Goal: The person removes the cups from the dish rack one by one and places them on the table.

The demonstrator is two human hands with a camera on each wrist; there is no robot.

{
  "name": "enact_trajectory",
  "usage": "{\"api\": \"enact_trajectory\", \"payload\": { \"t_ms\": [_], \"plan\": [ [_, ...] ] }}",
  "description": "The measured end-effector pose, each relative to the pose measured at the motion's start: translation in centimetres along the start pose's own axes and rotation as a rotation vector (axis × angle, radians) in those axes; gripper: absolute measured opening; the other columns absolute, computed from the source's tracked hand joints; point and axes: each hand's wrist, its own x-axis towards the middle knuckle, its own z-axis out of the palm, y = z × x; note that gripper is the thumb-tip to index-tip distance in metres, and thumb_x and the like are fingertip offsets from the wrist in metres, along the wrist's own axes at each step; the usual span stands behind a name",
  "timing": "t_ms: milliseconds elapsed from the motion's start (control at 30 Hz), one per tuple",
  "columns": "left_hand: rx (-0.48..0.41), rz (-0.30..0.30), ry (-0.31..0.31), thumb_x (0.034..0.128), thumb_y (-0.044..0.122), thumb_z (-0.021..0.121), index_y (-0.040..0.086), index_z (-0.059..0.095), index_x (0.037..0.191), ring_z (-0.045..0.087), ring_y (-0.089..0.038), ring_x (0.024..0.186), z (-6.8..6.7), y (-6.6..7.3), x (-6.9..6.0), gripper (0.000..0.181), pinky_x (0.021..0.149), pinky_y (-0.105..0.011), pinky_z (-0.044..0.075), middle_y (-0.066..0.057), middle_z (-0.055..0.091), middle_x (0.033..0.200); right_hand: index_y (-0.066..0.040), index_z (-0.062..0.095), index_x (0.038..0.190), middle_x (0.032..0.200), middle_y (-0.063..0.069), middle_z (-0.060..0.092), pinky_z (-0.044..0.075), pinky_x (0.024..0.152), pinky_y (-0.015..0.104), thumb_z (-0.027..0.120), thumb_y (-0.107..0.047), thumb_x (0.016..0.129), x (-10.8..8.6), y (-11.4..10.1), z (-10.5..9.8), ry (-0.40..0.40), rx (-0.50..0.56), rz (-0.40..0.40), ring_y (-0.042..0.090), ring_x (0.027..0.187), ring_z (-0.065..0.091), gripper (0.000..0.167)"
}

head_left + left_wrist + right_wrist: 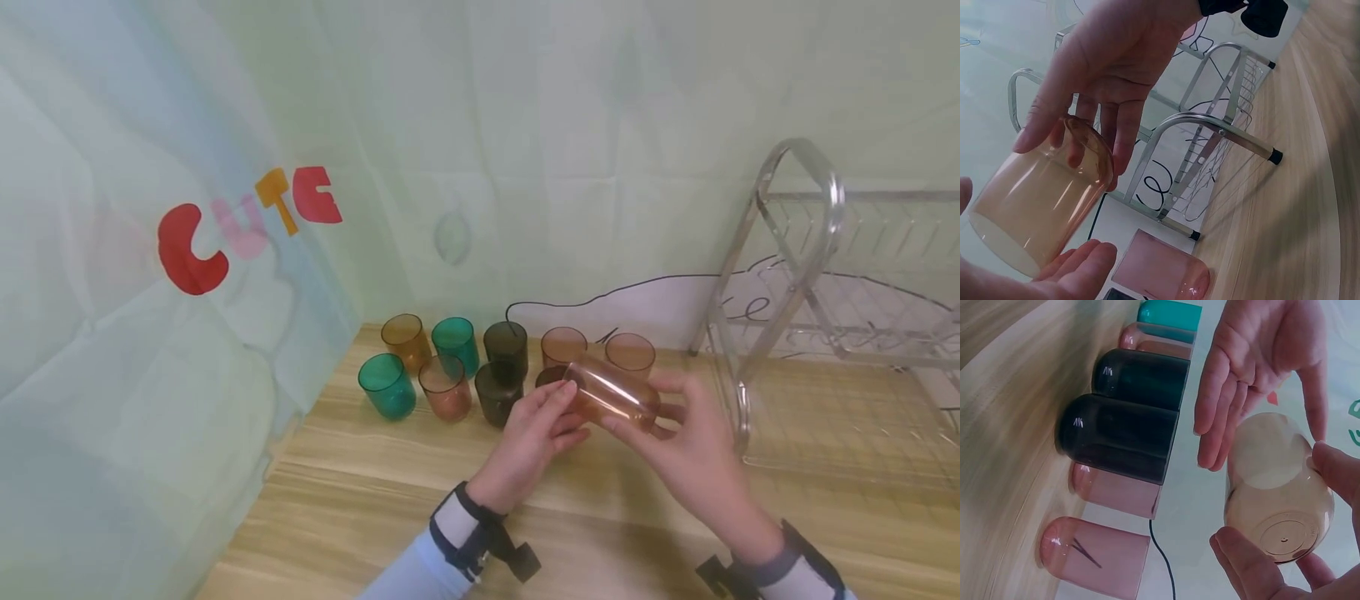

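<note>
Both hands hold a clear amber glass cup, tilted on its side above the table. My right hand grips it round the base end, thumb on the near side. At the rim end, my left hand has its thumb on one side and its fingers on the other. In the left wrist view the cup has its open end toward the left hand. The right wrist view shows the cup's round base toward the right hand. Behind stand rows of upright cups, including a dark cup beside the left hand.
Along the wall stand teal, amber, pink and dark cups; one dark cup is partly hidden behind the held cup. A metal wire rack stands on the right of the wooden table. A printed cloth hangs behind.
</note>
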Motion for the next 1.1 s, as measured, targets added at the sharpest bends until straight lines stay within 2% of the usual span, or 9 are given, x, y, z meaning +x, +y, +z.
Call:
{"api": "enact_trajectory", "payload": {
  "t_ms": [300,433,500,600,700,867,967,1100],
  "plan": [
    [-0.043,0.002,0.031,0.0852,0.043,0.064,0.006,0.052,0.121,0.064,-0.023,0.097,0.4,0.0,0.4,0.052,0.090,-0.038,0.053,-0.014,0.060,0.113,-0.007,0.042,0.115,0.114,0.006,0.049,0.057,0.069,0.023,0.081,-0.041,0.066,-0.1,0.2,0.3,-0.046,-0.051,0.006,0.028,0.096,0.063,0.071],
    [-0.062,-0.011,0.064,0.0831,0.040,0.068,0.009,0.050,0.123,0.062,-0.021,0.090,0.6,-0.1,0.5,0.054,0.086,-0.038,0.055,-0.016,0.058,0.116,-0.006,0.043,0.111,0.110,0.008,0.051,0.057,0.069,0.024,0.083,-0.039,0.065,-0.3,0.4,0.4,-0.043,-0.066,-0.015,0.024,0.093,0.064,0.069],
    [-0.059,-0.014,0.084,0.0820,0.040,0.069,0.009,0.047,0.126,0.060,-0.021,0.091,0.7,0.0,0.5,0.058,0.085,-0.038,0.055,-0.015,0.057,0.119,-0.005,0.043,0.110,0.109,0.009,0.051,0.057,0.069,0.024,0.083,-0.039,0.066,-0.3,0.6,0.3,-0.041,-0.072,-0.035,0.023,0.092,0.064,0.069],
    [-0.035,-0.001,0.108,0.0805,0.038,0.071,0.009,0.041,0.133,0.061,-0.022,0.100,0.9,0.2,0.6,0.067,0.086,-0.037,0.055,-0.012,0.056,0.122,-0.006,0.045,0.111,0.110,0.007,0.053,0.058,0.070,0.027,0.082,-0.041,0.066,-0.1,0.9,0.2,-0.050,-0.099,-0.049,0.024,0.094,0.063,0.068],
    [0.030,0.029,0.137,0.0780,0.038,0.074,0.014,0.039,0.136,0.061,-0.021,0.106,1.1,0.5,0.7,0.072,0.087,-0.036,0.054,-0.008,0.057,0.122,-0.009,0.046,0.113,0.111,0.006,0.056,0.058,0.074,0.034,0.080,-0.044,0.067,0.1,1.2,0.0,-0.071,-0.150,-0.051,0.025,0.097,0.063,0.067],
    [0.228,0.097,0.201,0.0751,0.044,0.075,0.026,0.040,0.133,0.059,-0.017,0.103,1.4,0.9,1.0,0.071,0.084,-0.032,0.055,-0.007,0.055,0.124,-0.012,0.051,0.121,0.120,0.008,0.059,0.052,0.085,0.051,0.073,-0.052,0.073,0.3,1.8,-0.7,-0.115,-0.247,-0.042,0.031,0.104,0.062,0.066],
    [0.325,0.152,0.234,0.0750,0.045,0.075,0.025,0.038,0.136,0.057,-0.017,0.103,1.5,0.7,1.3,0.074,0.082,-0.031,0.054,-0.007,0.053,0.127,-0.012,0.053,0.125,0.126,0.012,0.058,0.047,0.090,0.057,0.068,-0.055,0.076,0.4,1.8,-1.3,-0.137,-0.314,-0.036,0.035,0.111,0.058,0.068],
    [0.376,0.245,0.234,0.0756,0.039,0.076,0.020,0.036,0.140,0.057,-0.022,0.107,1.9,0.2,1.8,0.078,0.089,-0.034,0.052,-0.008,0.050,0.129,-0.009,0.048,0.132,0.132,0.017,0.053,0.042,0.094,0.059,0.064,-0.057,0.079,0.3,1.8,-1.8,-0.155,-0.381,-0.037,0.039,0.119,0.051,0.074]
  ]
}}
